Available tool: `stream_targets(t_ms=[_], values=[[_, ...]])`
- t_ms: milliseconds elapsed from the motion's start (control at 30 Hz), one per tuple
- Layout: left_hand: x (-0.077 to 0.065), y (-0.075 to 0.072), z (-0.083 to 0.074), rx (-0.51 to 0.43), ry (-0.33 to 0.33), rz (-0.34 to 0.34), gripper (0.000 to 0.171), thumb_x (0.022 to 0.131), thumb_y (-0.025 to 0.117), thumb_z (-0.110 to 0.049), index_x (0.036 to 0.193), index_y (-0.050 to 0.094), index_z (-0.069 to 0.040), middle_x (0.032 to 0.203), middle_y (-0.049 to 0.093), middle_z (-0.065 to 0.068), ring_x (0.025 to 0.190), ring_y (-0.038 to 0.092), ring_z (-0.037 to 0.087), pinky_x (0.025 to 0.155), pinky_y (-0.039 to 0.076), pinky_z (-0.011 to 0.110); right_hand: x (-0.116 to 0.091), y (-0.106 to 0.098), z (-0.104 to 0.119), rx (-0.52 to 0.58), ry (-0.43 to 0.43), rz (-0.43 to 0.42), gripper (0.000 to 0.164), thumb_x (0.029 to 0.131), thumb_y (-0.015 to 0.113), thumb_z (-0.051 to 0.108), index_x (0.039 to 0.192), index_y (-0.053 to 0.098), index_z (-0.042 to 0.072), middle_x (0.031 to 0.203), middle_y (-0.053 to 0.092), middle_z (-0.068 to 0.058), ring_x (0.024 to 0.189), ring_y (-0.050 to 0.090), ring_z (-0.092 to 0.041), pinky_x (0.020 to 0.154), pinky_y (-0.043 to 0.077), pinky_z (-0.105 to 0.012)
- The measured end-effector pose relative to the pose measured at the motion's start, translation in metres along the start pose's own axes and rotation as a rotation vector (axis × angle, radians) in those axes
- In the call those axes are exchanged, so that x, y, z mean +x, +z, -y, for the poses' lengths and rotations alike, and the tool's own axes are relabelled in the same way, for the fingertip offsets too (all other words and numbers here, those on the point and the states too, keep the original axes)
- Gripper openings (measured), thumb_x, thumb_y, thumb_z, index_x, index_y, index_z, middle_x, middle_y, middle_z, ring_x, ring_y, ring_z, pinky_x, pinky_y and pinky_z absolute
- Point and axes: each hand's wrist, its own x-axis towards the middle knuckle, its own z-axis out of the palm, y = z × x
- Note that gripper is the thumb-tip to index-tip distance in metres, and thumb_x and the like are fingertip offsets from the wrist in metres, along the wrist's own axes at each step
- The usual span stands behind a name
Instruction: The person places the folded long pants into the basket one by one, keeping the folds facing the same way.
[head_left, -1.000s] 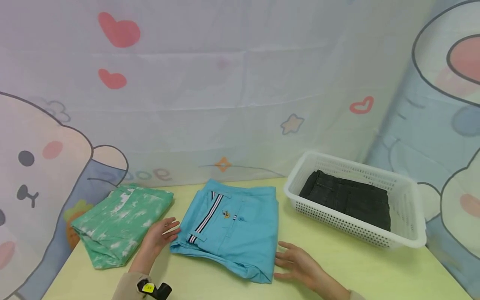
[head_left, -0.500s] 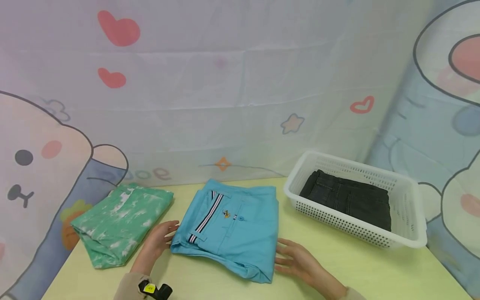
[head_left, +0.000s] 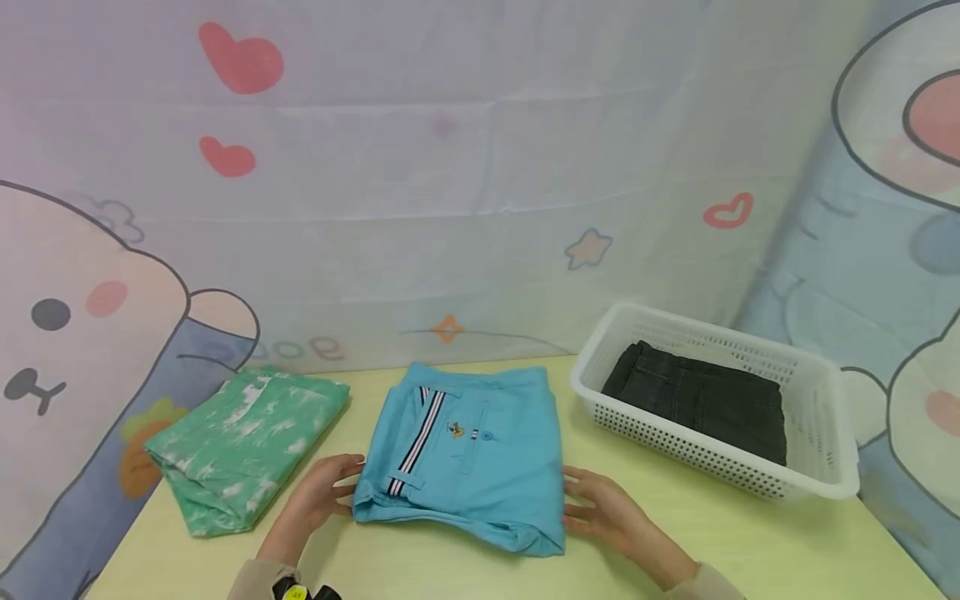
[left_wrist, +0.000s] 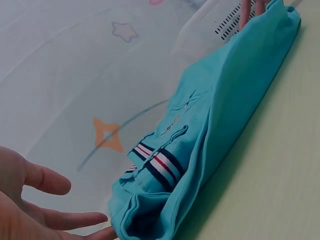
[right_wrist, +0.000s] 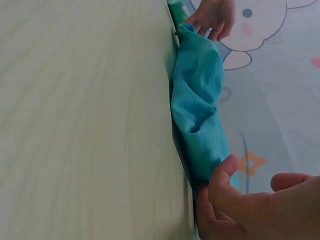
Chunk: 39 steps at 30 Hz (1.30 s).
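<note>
Folded light-blue trousers (head_left: 480,467) with a striped waistband detail and a small embroidered figure lie between my hands on the table. At their left edge is my left hand (head_left: 324,493), its fingertips touching the cloth and its thumb held apart in the left wrist view. My right hand (head_left: 603,510) is against the right edge. In the right wrist view, its fingers (right_wrist: 222,180) press at the side of the blue fabric, slightly bent, and some fingertips are hidden low by the cloth.
Folded green-and-white trousers or similar cloth (head_left: 247,450) lie to the left. At the right stands a white perforated basket (head_left: 675,446) holding a folded dark garment (head_left: 697,400). A printed curtain (head_left: 450,167) hangs behind the pale yellow table (head_left: 420,567).
The blue trousers have turned slightly and shifted a little to the right, their lower right corner rising. Both hands have moved a little farther up along the edges.
</note>
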Motion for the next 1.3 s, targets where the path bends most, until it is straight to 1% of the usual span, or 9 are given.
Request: stream_targets(t_ms=[200, 467, 533, 667, 833, 933, 1000, 1167, 1300], values=[[-0.003, 0.005, 0.001, -0.008, -0.009, 0.002, 0.053, 0.094, 0.032, -0.024, 0.134, 0.022, 0.01, 0.138, 0.02, 0.034, 0.124, 0.02, 0.056, 0.087, 0.033, 0.067, 0.004, -0.004, 0.004, -0.018, -0.014, -0.021, 0.058, 0.088, 0.042, 0.016, 0.14, 0.021, -0.001, 0.142, 0.018, -0.025, 0.088, 0.048, -0.018, 0.073, 0.046, -0.025], [-0.01, 0.012, 0.0, -0.014, -0.031, 0.013, 0.053, 0.095, 0.032, -0.025, 0.135, 0.022, 0.009, 0.137, 0.019, 0.035, 0.122, 0.02, 0.057, 0.084, 0.036, 0.067, 0.007, -0.011, 0.006, -0.051, -0.016, -0.028, 0.057, 0.088, 0.041, 0.014, 0.14, 0.022, 0.0, 0.141, 0.02, -0.026, 0.094, 0.048, -0.021, 0.074, 0.046, -0.026], [-0.013, 0.014, -0.001, -0.011, -0.031, 0.016, 0.053, 0.095, 0.031, -0.024, 0.135, 0.022, 0.009, 0.137, 0.019, 0.035, 0.122, 0.021, 0.057, 0.083, 0.037, 0.066, 0.007, -0.013, 0.008, -0.062, -0.013, -0.029, 0.057, 0.088, 0.04, 0.014, 0.14, 0.021, 0.0, 0.142, 0.019, -0.027, 0.095, 0.048, -0.021, 0.074, 0.047, -0.025], [-0.015, 0.016, -0.002, -0.015, -0.022, 0.011, 0.053, 0.094, 0.031, -0.023, 0.135, 0.021, 0.009, 0.137, 0.018, 0.035, 0.121, 0.021, 0.058, 0.084, 0.035, 0.067, 0.007, -0.014, 0.012, -0.099, -0.005, -0.034, 0.056, 0.088, 0.04, 0.014, 0.14, 0.023, 0.0, 0.142, 0.021, -0.028, 0.099, 0.05, -0.023, 0.074, 0.047, -0.026], [-0.014, 0.015, -0.001, -0.057, -0.031, 0.005, 0.055, 0.093, 0.031, -0.023, 0.135, 0.016, 0.01, 0.137, 0.013, 0.036, 0.123, 0.016, 0.059, 0.087, 0.027, 0.071, 0.008, -0.013, 0.012, -0.14, 0.006, -0.065, 0.054, 0.089, 0.041, 0.015, 0.138, 0.026, 0.0, 0.14, 0.026, -0.027, 0.102, 0.052, -0.026, 0.076, 0.047, -0.029], [-0.012, 0.014, 0.001, -0.071, -0.036, 0.009, 0.056, 0.093, 0.03, -0.023, 0.136, 0.012, 0.009, 0.138, 0.012, 0.037, 0.124, 0.014, 0.058, 0.09, 0.025, 0.071, 0.009, -0.012, 0.012, -0.14, 0.014, -0.101, 0.053, 0.087, 0.042, 0.013, 0.137, 0.029, 0.001, 0.136, 0.031, -0.026, 0.101, 0.051, -0.027, 0.076, 0.046, -0.031], [-0.011, 0.014, 0.002, -0.066, -0.031, 0.008, 0.057, 0.094, 0.03, -0.024, 0.136, 0.012, 0.009, 0.138, 0.012, 0.038, 0.124, 0.016, 0.057, 0.092, 0.025, 0.069, 0.011, -0.011, 0.012, -0.133, 0.012, -0.113, 0.054, 0.087, 0.042, 0.012, 0.137, 0.029, 0.0, 0.133, 0.033, -0.025, 0.101, 0.05, -0.028, 0.077, 0.045, -0.033], [-0.008, 0.014, 0.004, -0.06, -0.022, 0.009, 0.057, 0.094, 0.03, -0.024, 0.137, 0.011, 0.009, 0.137, 0.012, 0.039, 0.124, 0.018, 0.055, 0.094, 0.028, 0.066, 0.015, -0.013, 0.014, -0.144, -0.013, -0.117, 0.053, 0.087, 0.04, 0.01, 0.137, 0.027, -0.002, 0.127, 0.04, -0.027, 0.105, 0.051, -0.028, 0.087, 0.044, -0.04], [-0.007, 0.015, 0.004, -0.089, -0.028, 0.011, 0.058, 0.094, 0.029, -0.024, 0.137, 0.008, 0.009, 0.137, 0.011, 0.04, 0.124, 0.018, 0.055, 0.092, 0.031, 0.064, 0.018, -0.015, 0.015, -0.159, -0.027, -0.097, 0.053, 0.088, 0.038, 0.01, 0.137, 0.025, -0.005, 0.122, 0.047, -0.025, 0.103, 0.053, -0.024, 0.089, 0.044, -0.04]])
